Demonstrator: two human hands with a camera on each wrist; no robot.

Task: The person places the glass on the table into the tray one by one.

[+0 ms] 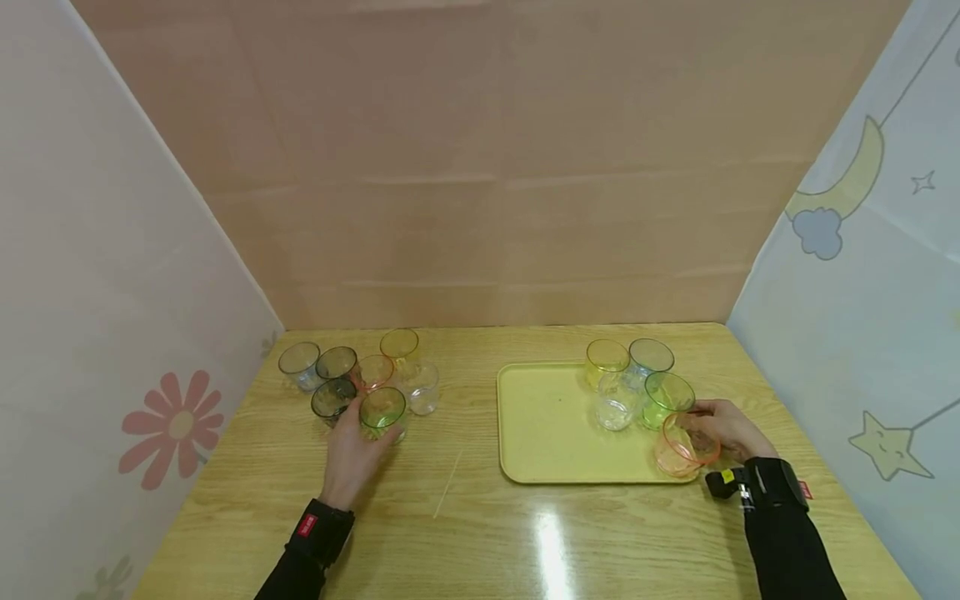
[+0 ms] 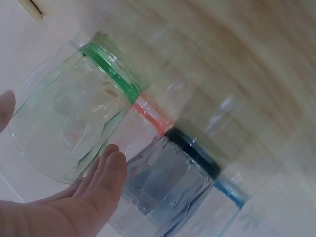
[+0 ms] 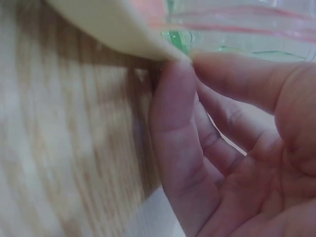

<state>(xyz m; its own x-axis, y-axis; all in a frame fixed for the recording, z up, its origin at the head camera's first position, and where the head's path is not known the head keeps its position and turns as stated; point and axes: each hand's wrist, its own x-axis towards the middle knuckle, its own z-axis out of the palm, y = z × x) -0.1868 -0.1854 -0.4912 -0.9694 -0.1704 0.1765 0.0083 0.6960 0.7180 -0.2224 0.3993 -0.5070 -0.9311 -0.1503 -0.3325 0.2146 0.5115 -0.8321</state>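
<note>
My left hand (image 1: 354,458) has its thumb and fingers around the sides of a green-tinted glass (image 1: 382,410), which stands upright at the front of a group of glasses. In the left wrist view the fingers (image 2: 106,175) lie along the green glass (image 2: 69,116), beside a dark grey glass (image 2: 170,180). Thumb and forefinger of my right hand (image 1: 729,429) pinch the edge of a pale yellow tray (image 1: 543,429), as the right wrist view shows at the tray edge (image 3: 123,34). Near that hand an orange-rimmed glass (image 1: 678,454) stands on the tray.
Also on the tray are a green glass (image 1: 667,400), a clear glass (image 1: 615,408), a yellow glass (image 1: 606,367) and a blue glass (image 1: 651,360). The left group includes another blue glass (image 1: 302,367) and another yellow glass (image 1: 401,348). Walls border the wooden table (image 1: 450,533).
</note>
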